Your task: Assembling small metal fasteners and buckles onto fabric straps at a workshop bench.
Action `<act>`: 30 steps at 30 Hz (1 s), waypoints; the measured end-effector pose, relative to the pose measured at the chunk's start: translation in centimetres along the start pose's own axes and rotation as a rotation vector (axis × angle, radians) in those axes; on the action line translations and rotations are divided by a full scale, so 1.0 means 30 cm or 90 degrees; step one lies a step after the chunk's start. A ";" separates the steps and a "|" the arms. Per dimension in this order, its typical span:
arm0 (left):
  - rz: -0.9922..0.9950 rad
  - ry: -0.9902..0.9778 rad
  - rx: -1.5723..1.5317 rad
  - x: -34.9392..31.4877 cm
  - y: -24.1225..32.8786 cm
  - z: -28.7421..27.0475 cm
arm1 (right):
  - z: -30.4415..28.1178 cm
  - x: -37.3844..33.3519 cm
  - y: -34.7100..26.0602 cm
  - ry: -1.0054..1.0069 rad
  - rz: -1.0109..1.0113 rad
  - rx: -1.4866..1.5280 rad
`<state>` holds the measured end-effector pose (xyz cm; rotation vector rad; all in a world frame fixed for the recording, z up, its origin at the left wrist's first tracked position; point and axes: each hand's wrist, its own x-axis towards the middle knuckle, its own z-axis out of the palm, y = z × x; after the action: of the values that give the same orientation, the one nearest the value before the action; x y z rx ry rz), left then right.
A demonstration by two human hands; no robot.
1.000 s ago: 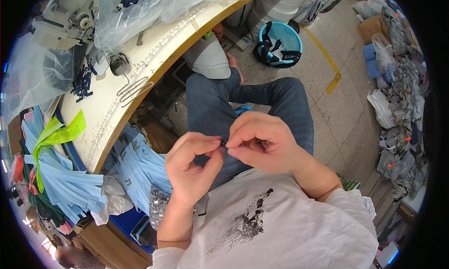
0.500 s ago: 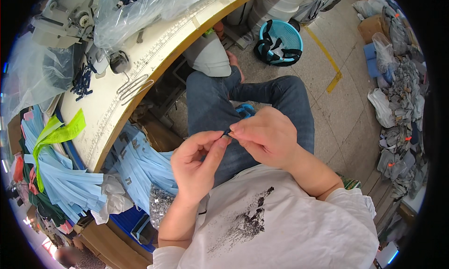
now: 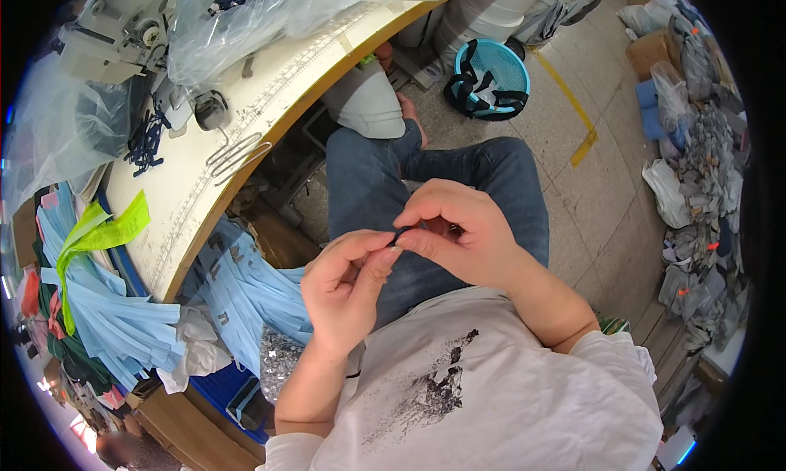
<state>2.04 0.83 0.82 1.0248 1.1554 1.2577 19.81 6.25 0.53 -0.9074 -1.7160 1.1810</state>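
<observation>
Over my lap, my left hand (image 3: 344, 289) and my right hand (image 3: 465, 235) meet fingertip to fingertip. A small dark navy fabric strip (image 3: 400, 235) is pinched between them, mostly covered by the fingers. The left thumb and forefinger close on its left end, and the right thumb and forefinger grip the other end. Several similar dark navy strips (image 3: 144, 143) lie in a loose heap on the white worktable (image 3: 282, 82), to the left of my hands.
A sewing machine (image 3: 123, 41) stands at the table's far left beside clear plastic sheeting (image 3: 246, 37). Light blue fabric strips (image 3: 115, 319) hang off the near left, under a lime-green strip (image 3: 90, 233). A turquoise basket (image 3: 499, 65) sits on the floor; grey scraps (image 3: 704, 217) pile at right.
My right fingers have shifted their grip on the small strip; the thumb now sits lower and the hand is more opened out. My left hand has barely moved.
</observation>
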 end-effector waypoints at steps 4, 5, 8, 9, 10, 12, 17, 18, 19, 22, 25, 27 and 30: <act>-0.013 0.009 0.000 0.018 0.014 0.002 | 0.008 -0.002 -0.029 -0.015 0.132 0.216; 0.075 -0.021 0.125 0.027 -0.003 -0.020 | 0.015 -0.003 -0.035 0.023 0.170 0.323; 0.180 -0.007 0.301 0.034 0.002 -0.022 | -0.003 -0.004 -0.029 -0.043 0.211 0.287; 0.196 0.037 0.353 0.035 0.013 -0.016 | -0.002 -0.003 -0.033 -0.043 0.211 0.287; 0.211 0.044 0.375 0.040 0.025 -0.010 | -0.002 -0.002 -0.042 -0.031 0.237 0.307; 0.280 0.020 0.443 0.055 0.032 -0.020 | -0.004 0.001 -0.053 -0.019 0.263 0.328; 0.440 -0.002 0.543 0.068 0.041 -0.008 | -0.002 0.009 -0.060 -0.016 0.262 0.285; 0.432 -0.001 0.540 0.062 0.041 0.000 | -0.001 0.008 -0.058 -0.016 0.262 0.285; 0.424 0.001 0.537 0.059 0.043 0.004 | 0.002 0.005 -0.055 -0.012 0.264 0.286; 0.447 -0.019 0.580 0.065 0.053 -0.001 | -0.003 0.006 -0.056 -0.016 0.265 0.271; 0.292 -0.013 0.429 0.044 0.031 -0.005 | 0.000 0.003 -0.052 -0.008 0.281 0.303; 0.186 -0.013 0.279 0.032 0.020 -0.021 | -0.001 0.004 -0.054 0.009 0.297 0.349; 0.028 -0.013 0.043 0.023 0.025 -0.015 | -0.010 0.003 -0.052 -0.023 0.306 0.405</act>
<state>1.46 1.54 1.44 1.1167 1.1712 1.2470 19.89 5.97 2.08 -0.9081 -1.0420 1.9211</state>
